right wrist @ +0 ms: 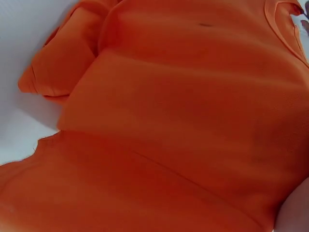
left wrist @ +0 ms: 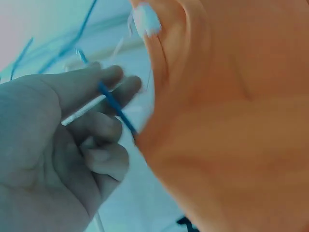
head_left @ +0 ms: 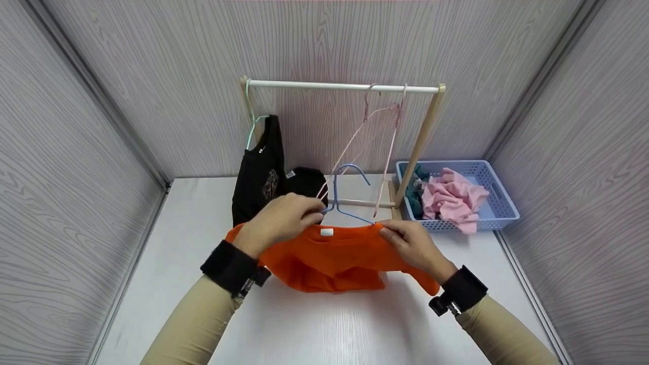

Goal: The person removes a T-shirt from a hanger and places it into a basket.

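Note:
An orange T-shirt [head_left: 334, 253] spreads over the table front, a white label at its neckline, with a blue clothes hanger [head_left: 335, 188] in it, hook upward. My left hand [head_left: 282, 218] holds the hanger's left arm just beside the neck opening; in the left wrist view the blue wire [left wrist: 116, 107] runs across the fingers and into the shirt [left wrist: 231, 121]. At the right shoulder, my right hand [head_left: 413, 246] pinches the shirt close to the hanger's right end. The right wrist view is mostly filled by the shirt [right wrist: 183, 106], with only a sliver of hand at its edge.
Behind stands a clothes rack [head_left: 324, 85] bearing a black garment [head_left: 257, 175] on a green hanger [head_left: 249, 109] at left and pink hangers [head_left: 393, 142] at right. Another black item [head_left: 307, 182] lies beneath. A blue basket [head_left: 502, 203] at right holds pink cloth [head_left: 451, 197] and dark green cloth [head_left: 416, 197].

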{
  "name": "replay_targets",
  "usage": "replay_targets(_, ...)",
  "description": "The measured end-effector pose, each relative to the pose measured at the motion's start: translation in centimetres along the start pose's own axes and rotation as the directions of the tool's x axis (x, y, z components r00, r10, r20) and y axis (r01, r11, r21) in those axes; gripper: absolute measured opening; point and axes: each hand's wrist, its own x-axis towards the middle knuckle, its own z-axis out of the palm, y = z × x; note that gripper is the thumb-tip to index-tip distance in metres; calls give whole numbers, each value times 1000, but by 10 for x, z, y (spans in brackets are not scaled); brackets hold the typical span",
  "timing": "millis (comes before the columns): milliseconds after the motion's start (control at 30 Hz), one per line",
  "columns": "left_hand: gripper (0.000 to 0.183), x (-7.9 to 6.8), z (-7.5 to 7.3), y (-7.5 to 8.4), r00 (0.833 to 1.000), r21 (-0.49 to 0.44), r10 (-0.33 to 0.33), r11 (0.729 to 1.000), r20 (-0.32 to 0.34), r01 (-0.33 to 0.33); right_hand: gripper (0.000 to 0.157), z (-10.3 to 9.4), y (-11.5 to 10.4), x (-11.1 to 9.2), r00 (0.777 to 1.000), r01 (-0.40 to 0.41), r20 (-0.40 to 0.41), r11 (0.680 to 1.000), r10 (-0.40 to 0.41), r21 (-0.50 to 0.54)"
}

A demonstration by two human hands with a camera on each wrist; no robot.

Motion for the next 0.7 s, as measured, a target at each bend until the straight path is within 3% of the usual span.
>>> replay_targets(167,24,11,12,10,998,12,63,998,-2,-63,21,-2,2,0,1000,-18,14,1000,18,-11)
replay_targets(400,31,4,20,-5,1000,55,16,998,16,-16,14,-14,18,-3,1000,10,-20,989,-13,-148)
replay_targets(567,34,-2,17,-18,1000,70,-3,998,11,2,14,-26,35,-8,995,46,-64,945,-70,-323)
replay_targets(700,35,-7,13,-27,999,28,-48,998,16,48,15,-34,50,-15,996,0,-82,915,-36,-404)
